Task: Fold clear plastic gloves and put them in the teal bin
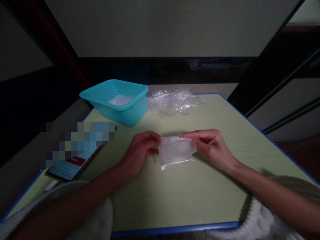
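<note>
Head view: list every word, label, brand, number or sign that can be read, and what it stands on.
No text can be read.
Flat, dark-rimmed phone, lit: red block and the rest too blurred to read; part is pixelated.
Thin translucent plastic bag: no lettering seen.
Turquoise rectangular plastic tub: no lettering seen.

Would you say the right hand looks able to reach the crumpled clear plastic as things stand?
Probably yes: the crumpled clear plastic lies farther back on the table, with nothing apparent between it and the right hand. That hand holds the plastic bag, though, so it may need to let go.
</note>
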`<act>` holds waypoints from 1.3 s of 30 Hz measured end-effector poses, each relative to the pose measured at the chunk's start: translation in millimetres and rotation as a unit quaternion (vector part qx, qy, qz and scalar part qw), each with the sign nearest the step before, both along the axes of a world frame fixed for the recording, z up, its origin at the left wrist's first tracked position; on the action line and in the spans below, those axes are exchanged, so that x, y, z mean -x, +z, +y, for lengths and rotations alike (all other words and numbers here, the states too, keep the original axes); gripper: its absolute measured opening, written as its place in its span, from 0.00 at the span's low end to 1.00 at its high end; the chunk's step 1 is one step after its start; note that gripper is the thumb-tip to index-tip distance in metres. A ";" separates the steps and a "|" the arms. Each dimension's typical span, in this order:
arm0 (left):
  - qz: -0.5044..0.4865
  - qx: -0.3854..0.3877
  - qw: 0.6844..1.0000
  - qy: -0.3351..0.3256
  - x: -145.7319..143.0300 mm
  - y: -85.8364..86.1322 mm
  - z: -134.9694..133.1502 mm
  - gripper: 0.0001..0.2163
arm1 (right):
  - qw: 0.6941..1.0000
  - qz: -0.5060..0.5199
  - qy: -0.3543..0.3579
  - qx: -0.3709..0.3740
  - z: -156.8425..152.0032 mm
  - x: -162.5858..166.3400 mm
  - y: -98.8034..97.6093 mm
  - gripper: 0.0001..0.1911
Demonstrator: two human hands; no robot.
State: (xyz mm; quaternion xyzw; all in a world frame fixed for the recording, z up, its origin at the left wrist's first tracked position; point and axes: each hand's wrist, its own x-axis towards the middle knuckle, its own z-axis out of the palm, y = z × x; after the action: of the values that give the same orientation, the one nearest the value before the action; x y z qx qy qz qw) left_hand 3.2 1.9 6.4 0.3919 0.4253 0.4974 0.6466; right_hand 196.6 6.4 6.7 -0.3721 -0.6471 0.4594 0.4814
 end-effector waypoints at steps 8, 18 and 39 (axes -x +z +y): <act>0.015 -0.014 1.000 0.007 0.2 -0.3 -1.2 0.01 | 0.999 -0.022 0.014 -0.022 -0.3 0.0 4.0 0.11; 0.069 -0.037 0.997 0.023 -1.6 0.0 -3.7 0.06 | 0.997 -0.046 -0.013 -0.057 -3.5 1.6 5.6 0.13; 0.068 -0.101 0.992 0.026 0.8 -6.0 -4.8 0.11 | 0.954 0.168 0.074 0.238 1.9 6.3 -0.1 0.11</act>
State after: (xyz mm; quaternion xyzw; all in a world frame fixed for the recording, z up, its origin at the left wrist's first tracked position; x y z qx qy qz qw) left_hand 2.3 -2.9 0.4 0.4767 0.4260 0.5263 0.5606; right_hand 190.3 8.3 6.6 -0.3442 -0.4548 0.6900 0.4456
